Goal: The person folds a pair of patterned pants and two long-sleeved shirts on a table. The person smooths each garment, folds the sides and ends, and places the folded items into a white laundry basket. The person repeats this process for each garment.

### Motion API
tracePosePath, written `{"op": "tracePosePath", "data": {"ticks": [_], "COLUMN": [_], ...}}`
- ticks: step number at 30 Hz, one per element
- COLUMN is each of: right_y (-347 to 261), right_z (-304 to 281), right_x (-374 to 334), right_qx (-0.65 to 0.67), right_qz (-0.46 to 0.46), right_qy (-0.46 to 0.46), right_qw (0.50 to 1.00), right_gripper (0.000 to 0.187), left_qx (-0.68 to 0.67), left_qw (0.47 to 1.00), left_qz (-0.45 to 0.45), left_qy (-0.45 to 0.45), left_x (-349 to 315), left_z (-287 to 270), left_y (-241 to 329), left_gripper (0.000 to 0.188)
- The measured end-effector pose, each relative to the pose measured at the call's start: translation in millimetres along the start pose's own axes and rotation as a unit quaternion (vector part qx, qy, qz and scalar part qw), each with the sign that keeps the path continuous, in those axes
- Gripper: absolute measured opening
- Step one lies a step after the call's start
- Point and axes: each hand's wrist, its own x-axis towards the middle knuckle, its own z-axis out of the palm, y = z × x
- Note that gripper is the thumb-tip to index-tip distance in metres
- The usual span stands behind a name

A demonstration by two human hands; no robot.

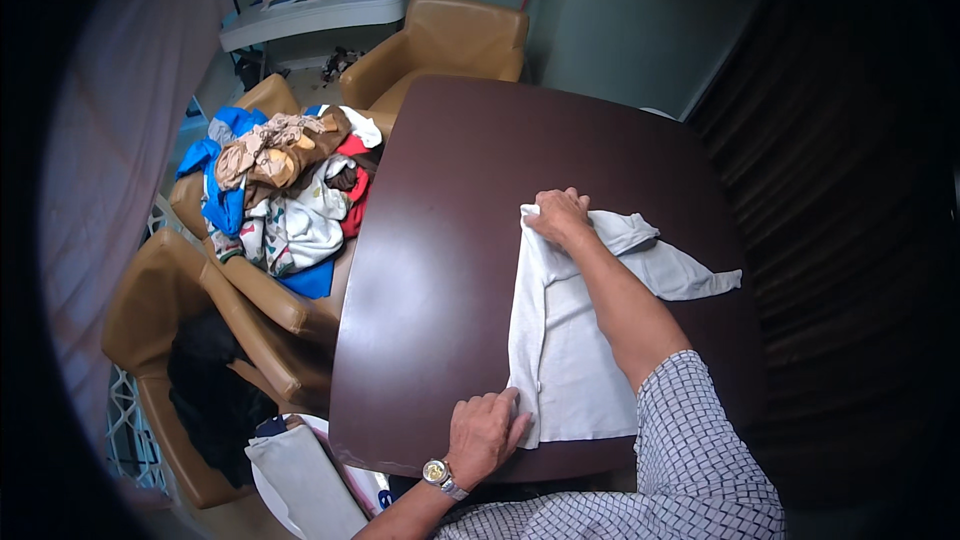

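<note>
A white long-sleeved shirt [585, 365] lies on the dark brown table, its left side turned inward in a long strip. One sleeve [690, 275] stretches out to the right. My right hand [562, 215] is closed on the shirt's far edge, fingers bent into the cloth. At the near left corner, by the hem, my left hand [485, 435] has its fingers together against the cloth, pinching the edge; its fingertips are partly hidden. A silver wristwatch [441, 475] circles my left wrist. My right forearm covers part of the shirt's middle.
A heap of mixed clothes [290, 185] rests on tan armchairs left of the table [450, 210]. Another tan armchair [450, 45] stands beyond. Folded clothes sit on a white table [320, 12] at the back and on a white round surface [275, 500] near my left arm.
</note>
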Motion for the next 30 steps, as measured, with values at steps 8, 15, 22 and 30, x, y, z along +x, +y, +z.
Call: {"op": "tracePosePath", "data": {"ticks": [8, 15, 22, 30], "right_y": [8.2, 11.3, 6.1, 10.8], "right_z": [24.6, 53.5, 58.8, 63.9], "right_x": [33.5, 45.0, 45.4, -19.2], "right_qx": [0.288, 0.342, 0.275, 0.144], "right_qz": [-0.036, -0.051, -0.05, -0.236], "right_qy": [0.129, 0.169, 0.198, 0.342], "right_qw": [0.948, 0.923, 0.939, 0.898], "right_gripper": [0.038, 0.04, 0.037, 0.041], "left_qx": [0.007, -0.006, -0.014, 0.084], "left_qw": [1.0, 1.0, 0.998, 0.983], "left_qz": [-0.012, -0.018, 0.056, 0.12], "left_qy": [-0.005, -0.025, -0.002, -0.111], "left_x": [-3.4, -1.5, 33.0, 40.5], "left_z": [15.8, 7.8, -9.0, 34.3], "left_y": [-16.6, -17.9, -11.1, -32.4], "left_gripper": [0.041, 0.036, 0.041, 0.059]}}
